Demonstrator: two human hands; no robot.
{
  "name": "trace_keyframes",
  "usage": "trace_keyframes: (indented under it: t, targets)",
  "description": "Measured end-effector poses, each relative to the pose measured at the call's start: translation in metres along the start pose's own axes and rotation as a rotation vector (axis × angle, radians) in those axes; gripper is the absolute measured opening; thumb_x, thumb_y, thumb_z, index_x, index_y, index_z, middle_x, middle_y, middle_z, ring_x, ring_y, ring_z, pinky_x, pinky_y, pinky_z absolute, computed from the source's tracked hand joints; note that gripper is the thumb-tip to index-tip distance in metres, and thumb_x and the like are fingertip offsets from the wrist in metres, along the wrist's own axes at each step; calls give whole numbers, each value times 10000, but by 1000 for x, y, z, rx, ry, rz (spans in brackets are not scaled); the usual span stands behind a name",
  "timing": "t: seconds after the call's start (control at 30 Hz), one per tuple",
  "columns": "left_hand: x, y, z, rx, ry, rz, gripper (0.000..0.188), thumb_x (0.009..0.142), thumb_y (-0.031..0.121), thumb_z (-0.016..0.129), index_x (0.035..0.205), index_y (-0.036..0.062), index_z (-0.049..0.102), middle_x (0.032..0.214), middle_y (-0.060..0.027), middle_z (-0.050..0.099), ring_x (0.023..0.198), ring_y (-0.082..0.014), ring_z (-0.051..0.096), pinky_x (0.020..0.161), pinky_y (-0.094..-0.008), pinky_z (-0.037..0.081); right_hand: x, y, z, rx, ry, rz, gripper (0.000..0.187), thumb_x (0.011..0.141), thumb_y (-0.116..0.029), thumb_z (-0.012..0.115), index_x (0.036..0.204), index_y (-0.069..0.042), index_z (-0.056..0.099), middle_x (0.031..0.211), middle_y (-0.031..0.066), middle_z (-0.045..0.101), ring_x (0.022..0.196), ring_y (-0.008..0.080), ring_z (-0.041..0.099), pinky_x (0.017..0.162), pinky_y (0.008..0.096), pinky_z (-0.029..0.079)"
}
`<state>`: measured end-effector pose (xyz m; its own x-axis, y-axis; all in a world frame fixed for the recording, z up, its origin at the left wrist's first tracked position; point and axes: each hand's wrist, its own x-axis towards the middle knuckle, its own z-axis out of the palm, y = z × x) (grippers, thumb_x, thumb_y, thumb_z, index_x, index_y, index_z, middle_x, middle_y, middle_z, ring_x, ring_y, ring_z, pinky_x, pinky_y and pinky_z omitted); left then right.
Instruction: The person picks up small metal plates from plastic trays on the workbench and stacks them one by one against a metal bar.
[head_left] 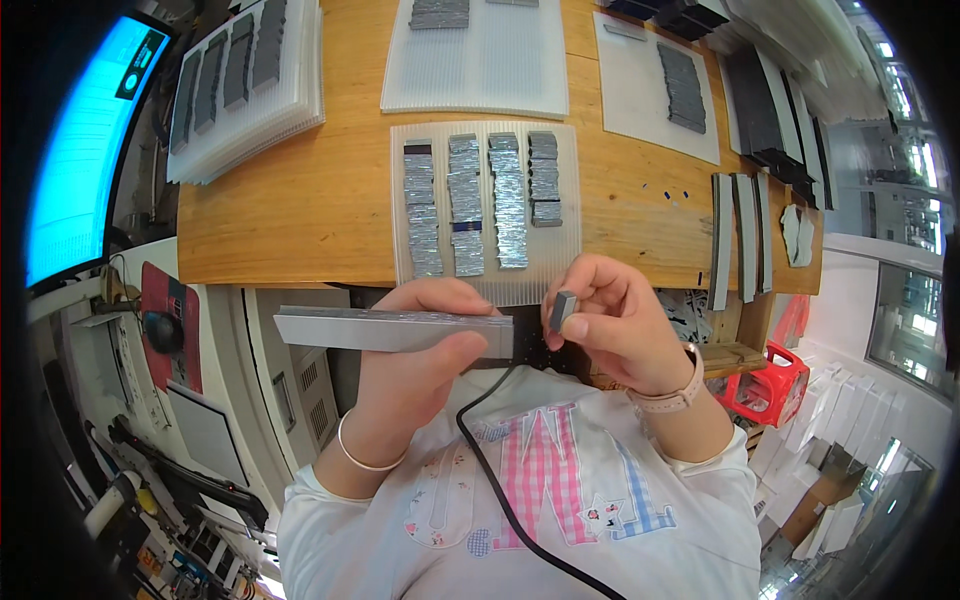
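Between my hands, my left hand (425, 345) grips a long grey bar (390, 330) level while my right hand (610, 320) pinches a small grey block (563, 310) at its end, ready for fitting.

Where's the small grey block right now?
In the head view, the small grey block is pinched in the right hand, just right of the long grey bar held by the left hand, below the ribbed white tray.

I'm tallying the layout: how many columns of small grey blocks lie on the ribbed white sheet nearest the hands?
4 columns on the ribbed white sheet: far-left column, second column, third column, and the shorter right column. None looks hidden.
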<state>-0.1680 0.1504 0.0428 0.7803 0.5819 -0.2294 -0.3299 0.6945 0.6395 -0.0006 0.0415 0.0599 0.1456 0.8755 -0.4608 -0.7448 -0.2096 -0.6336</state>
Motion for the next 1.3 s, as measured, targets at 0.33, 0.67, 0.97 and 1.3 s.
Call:
trace_keyframes:
  t: [0.33, 0.67, 0.97, 1.3]
  targets:
    - [-4, 2, -6, 50, 86, 87, 235, 714, -73, 607, 935, -10, 555, 945, -101, 547, 863, -169, 553, 763, -258, 455, 32, -18, -11, -1499, 255, -778, 172, 636, 0, 621, 797, -31, 570, 750, 102, 533, 721, 262, 531, 651, 327, 442]
    - [-4, 1, -12, 71, 99, 113, 235, 706, -63, 629, 926, -14, 560, 946, -96, 550, 851, -154, 543, 763, -246, 441, 39, -15, -14, -1550, 273, -710, 183, 633, -16, 629, 807, -32, 575, 762, 104, 521, 749, 273, 518, 669, 338, 436]
    - [0, -9, 2, 207, 19, 98, 217, 690, -89, 626, 890, -10, 598, 917, -87, 562, 796, -135, 542, 701, -232, 443, 1, -16, 5, -977, 126, -498, 248, 667, -44, 686, 893, -22, 588, 812, 56, 559, 734, 141, 555, 671, 246, 453]
    - [3, -28, 32, 311, -128, 45, 218, 690, -74, 627, 899, -23, 597, 899, -97, 585, 809, -144, 549, 715, -243, 439, -40, -9, -5, -183, -4, -95, 248, 712, 87, 646, 935, 42, 549, 878, 69, 600, 829, 126, 594, 769, 248, 495]
